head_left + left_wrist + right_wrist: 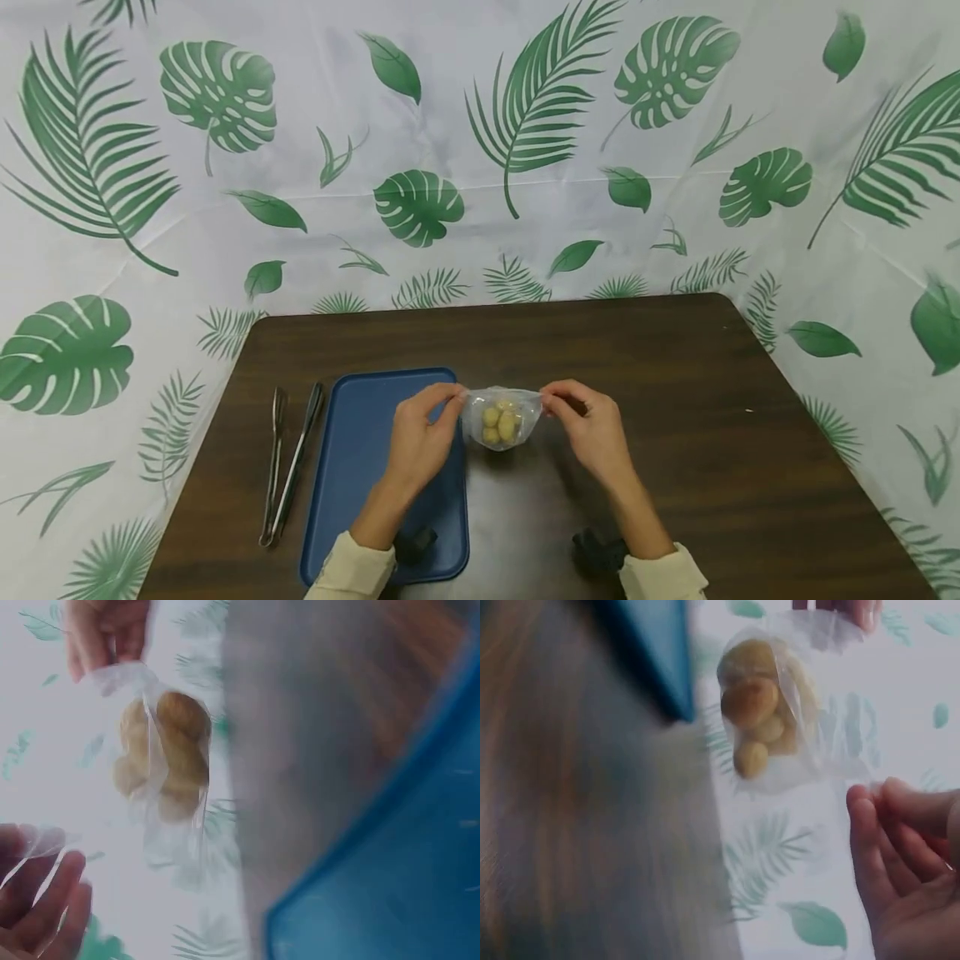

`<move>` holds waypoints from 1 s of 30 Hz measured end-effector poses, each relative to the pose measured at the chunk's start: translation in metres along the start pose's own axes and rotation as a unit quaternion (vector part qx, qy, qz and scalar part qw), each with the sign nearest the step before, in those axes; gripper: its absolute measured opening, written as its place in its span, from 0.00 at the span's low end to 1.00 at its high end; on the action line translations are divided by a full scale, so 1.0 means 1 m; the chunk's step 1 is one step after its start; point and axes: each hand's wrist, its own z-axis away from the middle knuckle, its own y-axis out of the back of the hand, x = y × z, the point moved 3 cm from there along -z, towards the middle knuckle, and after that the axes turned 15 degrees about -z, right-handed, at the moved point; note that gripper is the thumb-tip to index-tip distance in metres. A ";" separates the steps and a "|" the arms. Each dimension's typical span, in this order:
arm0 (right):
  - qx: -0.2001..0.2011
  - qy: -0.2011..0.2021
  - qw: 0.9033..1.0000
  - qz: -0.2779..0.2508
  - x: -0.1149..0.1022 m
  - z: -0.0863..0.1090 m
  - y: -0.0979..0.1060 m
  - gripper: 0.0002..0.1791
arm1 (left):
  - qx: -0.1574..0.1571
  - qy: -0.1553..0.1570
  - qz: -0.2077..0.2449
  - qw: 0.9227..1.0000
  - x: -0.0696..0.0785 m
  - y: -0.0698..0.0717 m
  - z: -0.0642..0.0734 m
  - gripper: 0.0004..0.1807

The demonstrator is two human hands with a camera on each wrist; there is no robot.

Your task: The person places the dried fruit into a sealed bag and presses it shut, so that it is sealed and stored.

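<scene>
A clear plastic bag (471, 421) hangs between my two hands, with several small round yellow-brown potatoes (501, 421) gathered in its lower part. My left hand (422, 429) pinches the bag's left top corner between thumb and fingertips, over the blue tray. On the other side, my right hand (592, 425) pinches the right top corner in the same way. The left wrist view shows the potatoes (184, 746) bunched behind the creased film. Seen from the right wrist, the bag (840, 742) is stretched toward the right fingertips (864, 799).
A blue tray (360, 475) lies on the dark wooden table (720, 450), partly under the left forearm. Left of it lie metal tongs (276, 475), their arms spread apart. A leaf-printed white cloth (330, 242) hangs behind the table.
</scene>
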 end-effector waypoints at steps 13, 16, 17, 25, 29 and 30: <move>-0.199 -0.130 0.951 -0.198 0.039 0.018 -0.016 0.27 | 0.014 0.008 0.081 0.997 0.034 0.013 -0.021 0.08; -0.192 -0.115 0.950 -0.216 0.038 0.021 -0.022 0.22 | 0.022 0.008 0.086 0.996 0.036 0.011 -0.024 0.08; -0.189 -0.105 0.952 -0.218 0.035 0.022 -0.023 0.20 | 0.027 0.009 0.085 0.996 0.036 0.011 -0.025 0.08; -0.154 -0.068 0.979 -0.118 0.009 0.023 -0.026 0.10 | 0.067 0.008 0.081 0.994 0.035 0.018 -0.038 0.07; -0.140 -0.055 0.984 -0.094 0.023 0.024 -0.025 0.11 | 0.079 -0.018 0.070 0.994 0.037 0.023 -0.046 0.07; -0.135 -0.048 0.986 -0.083 0.028 0.024 -0.025 0.10 | 0.082 -0.025 0.066 0.994 0.037 0.024 -0.048 0.07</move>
